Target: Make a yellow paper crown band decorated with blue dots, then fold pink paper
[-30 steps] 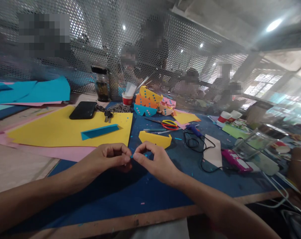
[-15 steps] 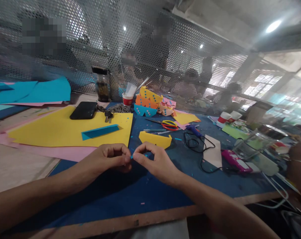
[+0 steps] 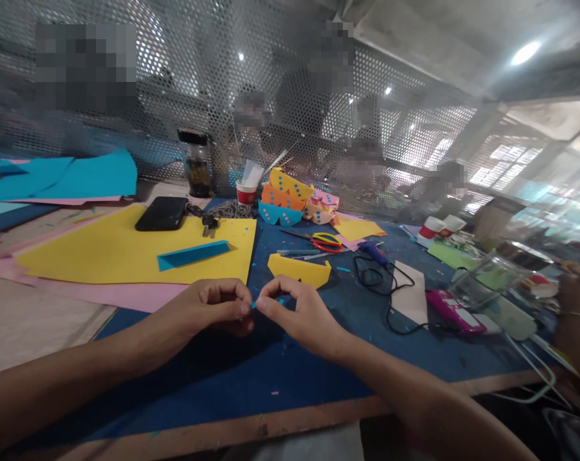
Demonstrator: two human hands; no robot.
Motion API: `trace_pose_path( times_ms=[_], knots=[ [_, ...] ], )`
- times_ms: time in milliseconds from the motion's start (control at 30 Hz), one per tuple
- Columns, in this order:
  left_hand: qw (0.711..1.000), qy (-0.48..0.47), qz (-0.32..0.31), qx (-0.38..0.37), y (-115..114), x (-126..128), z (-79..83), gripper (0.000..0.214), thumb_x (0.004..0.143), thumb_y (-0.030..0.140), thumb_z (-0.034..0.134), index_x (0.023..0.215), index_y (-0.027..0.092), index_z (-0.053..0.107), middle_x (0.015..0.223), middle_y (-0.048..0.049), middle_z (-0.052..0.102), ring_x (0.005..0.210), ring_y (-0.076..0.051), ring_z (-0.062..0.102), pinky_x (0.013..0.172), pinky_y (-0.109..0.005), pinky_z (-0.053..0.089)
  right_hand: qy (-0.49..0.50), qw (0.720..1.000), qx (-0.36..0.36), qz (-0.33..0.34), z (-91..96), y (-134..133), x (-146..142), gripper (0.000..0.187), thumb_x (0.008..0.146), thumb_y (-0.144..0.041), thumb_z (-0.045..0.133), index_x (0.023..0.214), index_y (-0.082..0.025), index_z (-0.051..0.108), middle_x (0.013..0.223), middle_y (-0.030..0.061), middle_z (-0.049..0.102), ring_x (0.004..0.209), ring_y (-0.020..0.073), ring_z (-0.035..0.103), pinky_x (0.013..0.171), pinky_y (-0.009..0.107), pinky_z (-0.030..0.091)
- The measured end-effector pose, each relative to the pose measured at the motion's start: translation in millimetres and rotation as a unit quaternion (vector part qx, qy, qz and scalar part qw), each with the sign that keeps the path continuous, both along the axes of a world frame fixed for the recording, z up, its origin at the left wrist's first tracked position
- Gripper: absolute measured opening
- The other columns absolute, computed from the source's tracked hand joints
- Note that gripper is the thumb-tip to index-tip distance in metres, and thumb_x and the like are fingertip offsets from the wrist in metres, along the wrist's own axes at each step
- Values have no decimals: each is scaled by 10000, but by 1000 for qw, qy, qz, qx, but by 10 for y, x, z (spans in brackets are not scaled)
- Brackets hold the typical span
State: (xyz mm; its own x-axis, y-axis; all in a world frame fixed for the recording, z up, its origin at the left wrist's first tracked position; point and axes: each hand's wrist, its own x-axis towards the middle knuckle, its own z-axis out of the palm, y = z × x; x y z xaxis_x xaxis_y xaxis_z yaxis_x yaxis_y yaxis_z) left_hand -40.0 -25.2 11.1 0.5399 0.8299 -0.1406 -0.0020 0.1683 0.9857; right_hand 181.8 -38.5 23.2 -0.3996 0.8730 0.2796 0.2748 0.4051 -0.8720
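Observation:
A tiny bit of blue paper (image 3: 254, 305) is pinched between my two hands above the blue table. My left hand (image 3: 220, 306) closes thumb and forefinger at its left end. Thumb and fingertips of my right hand (image 3: 297, 310) press together on its right side. Just beyond the right hand lies a yellow cut-out paper piece (image 3: 302, 270), its lower edge partly hidden by my fingers. A folded blue paper strip (image 3: 193, 255) rests on a yellow sheet (image 3: 102, 256) to the left. Red and yellow handled scissors (image 3: 326, 242) lie farther back.
Decorated paper pieces (image 3: 283, 198) stand at the back beside a paper cup (image 3: 246, 192). A phone (image 3: 162, 213) and keys (image 3: 209, 223) lie left. A blue glue gun (image 3: 374, 251), its cord, and a pink device (image 3: 456, 312) lie right. Another person's hand (image 3: 578, 301) is at far right.
My hands have hardly moved and keep the blue paper bit pinched between them. People behind the perforated metal screen have shifted slightly.

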Motion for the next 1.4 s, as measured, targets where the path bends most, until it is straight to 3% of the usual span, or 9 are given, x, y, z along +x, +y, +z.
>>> trace_pose_path(
  times_ms=[433,867,1400],
  knots=[
    [1000,-5,12,-15,-4,-1,18,226,813,443,843,854,234,769,793,-20,785,789,-177,722,795,-290,602,-11,1000,11,-14,-24,18,-15,153,946,-330,664,885,-191,683,862,-9,698,840,149,646,767,260,467],
    [1000,0,6,-14,-32,7,28,153,842,387,794,811,242,762,790,-4,744,798,-165,696,804,-282,592,-39,995,93,1,-21,-34,-34,100,949,-273,668,890,-195,687,858,-2,698,831,146,651,787,265,482],
    [1000,-5,4,-18,3,10,4,203,812,421,838,847,232,772,786,-26,775,779,-179,711,792,-298,596,-21,999,41,-13,-1,-14,-25,109,934,-282,658,869,-196,676,851,-1,698,826,153,651,786,268,503]
  ],
)
